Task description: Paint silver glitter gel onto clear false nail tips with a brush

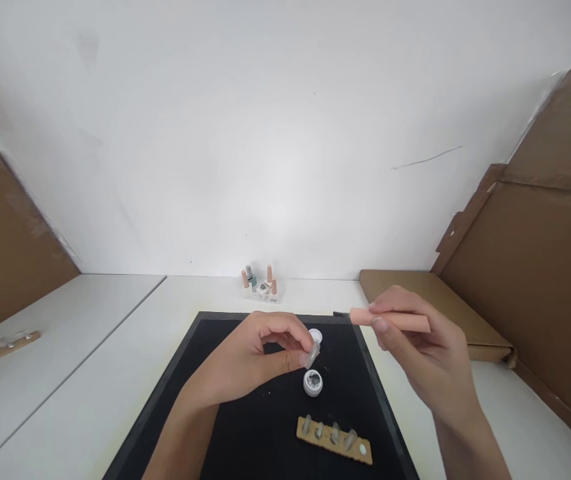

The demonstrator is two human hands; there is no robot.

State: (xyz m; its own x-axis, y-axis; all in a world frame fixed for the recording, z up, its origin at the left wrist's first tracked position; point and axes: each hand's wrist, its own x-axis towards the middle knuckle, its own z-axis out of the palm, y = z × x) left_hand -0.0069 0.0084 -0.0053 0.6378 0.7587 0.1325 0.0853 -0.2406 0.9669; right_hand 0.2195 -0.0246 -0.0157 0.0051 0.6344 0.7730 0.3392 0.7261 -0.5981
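My left hand (265, 350) pinches a translucent, greyish false nail (312, 355) between thumb and fingertips, above the black mat. My right hand (425, 353) grips the peach cap of a nail polish brush (390, 320), its dark bristles pointing left toward the false nail but apart from it. Below the left fingertips stands a small open white jar (312, 383) with silvery-grey material inside. Its likely lid, a white disc (316, 335), lies just behind. Nearer me, a wooden strip (332, 448) carries several upright nail tips and a bare white dot at its right end.
A clear tray (265, 297) with several small bottles stands against the white wall. At the right lies a flat cardboard box (415, 287). Another wooden strip (2, 353) with nail tips sits far left. Cardboard panels flank both sides of the white table (90, 333).
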